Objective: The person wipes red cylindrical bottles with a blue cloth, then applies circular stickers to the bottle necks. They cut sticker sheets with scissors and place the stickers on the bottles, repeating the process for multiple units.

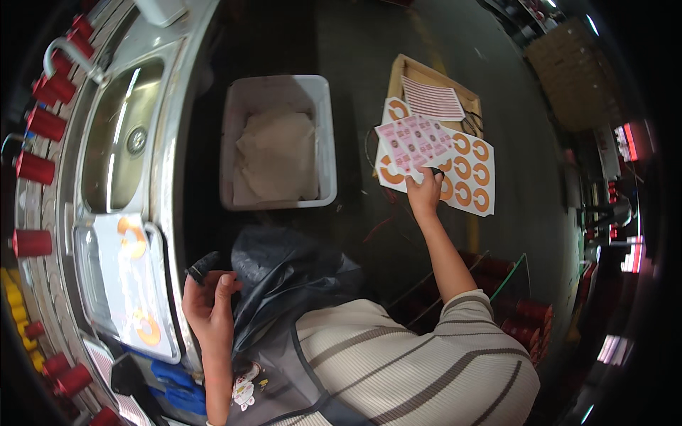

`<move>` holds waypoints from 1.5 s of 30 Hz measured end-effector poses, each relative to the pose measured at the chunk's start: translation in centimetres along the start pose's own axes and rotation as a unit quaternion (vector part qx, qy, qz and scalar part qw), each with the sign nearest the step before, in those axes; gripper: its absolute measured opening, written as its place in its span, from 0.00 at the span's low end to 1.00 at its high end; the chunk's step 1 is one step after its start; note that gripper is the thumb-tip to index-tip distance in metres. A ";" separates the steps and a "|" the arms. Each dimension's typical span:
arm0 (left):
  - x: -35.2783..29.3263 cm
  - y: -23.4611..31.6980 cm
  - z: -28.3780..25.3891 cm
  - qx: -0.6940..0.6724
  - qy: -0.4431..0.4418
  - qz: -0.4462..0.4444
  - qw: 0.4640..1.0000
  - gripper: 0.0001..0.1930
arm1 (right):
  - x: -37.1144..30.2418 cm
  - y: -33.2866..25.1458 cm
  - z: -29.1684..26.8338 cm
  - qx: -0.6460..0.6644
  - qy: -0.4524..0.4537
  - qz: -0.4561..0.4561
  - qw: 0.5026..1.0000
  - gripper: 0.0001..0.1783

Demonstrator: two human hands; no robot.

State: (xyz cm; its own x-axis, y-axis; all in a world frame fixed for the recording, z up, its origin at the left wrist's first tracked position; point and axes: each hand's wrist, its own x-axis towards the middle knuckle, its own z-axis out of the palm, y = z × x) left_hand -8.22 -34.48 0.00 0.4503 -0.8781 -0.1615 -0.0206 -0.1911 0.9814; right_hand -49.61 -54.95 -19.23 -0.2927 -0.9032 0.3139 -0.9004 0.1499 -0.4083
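My right hand (pixel 424 190) reaches out to the right and pinches the near edge of a pink printed sheet (pixel 414 142). Beneath that lies a larger white sheet with orange C-shaped rings (pixel 462 170), and a red-and-white striped sheet (pixel 433 99) is behind it. These rest on a shallow wooden tray (pixel 399 67). A black cover shows on one finger of the right hand. My left hand (pixel 211 302) is held beside the sink counter, thumb and black-covered finger apart, with nothing visible in it. Its other fingers are partly hidden.
A white plastic bin (pixel 329 142) with pale sheets inside stands ahead. On my left is a metal counter with a sink (pixel 117 153), faucet (pixel 67 53) and ring-printed sheet (pixel 121 280). Red spools (pixel 35 167) line the far left; more red spools (pixel 533 316) sit at right.
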 end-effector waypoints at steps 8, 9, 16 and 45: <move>9.7 -6.1 11.3 0.124 -0.265 -0.074 0.953 0.15 | 10.9 11.3 0.6 -0.071 0.034 0.094 0.992 0.30; 10.5 -7.2 12.5 0.127 -0.285 -0.082 0.947 0.15 | 12.4 12.2 0.4 -0.071 0.026 0.123 0.989 0.30; 13.2 -11.3 17.1 0.135 -0.314 -0.137 0.930 0.18 | 21.4 21.5 1.7 -0.118 -0.031 0.096 0.988 0.35; 14.3 -16.2 32.7 0.030 -0.369 -0.208 0.905 0.34 | 33.5 30.7 6.7 -0.426 -0.106 -0.025 0.898 0.13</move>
State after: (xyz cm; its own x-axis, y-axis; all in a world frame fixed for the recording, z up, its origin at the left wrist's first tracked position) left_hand -30.65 -58.29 -21.63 -0.2876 -0.7746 -0.5633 -0.0448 -0.5766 0.8158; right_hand -84.90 -83.27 -27.02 -0.2578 -0.9602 0.1073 -0.8563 0.2785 0.4350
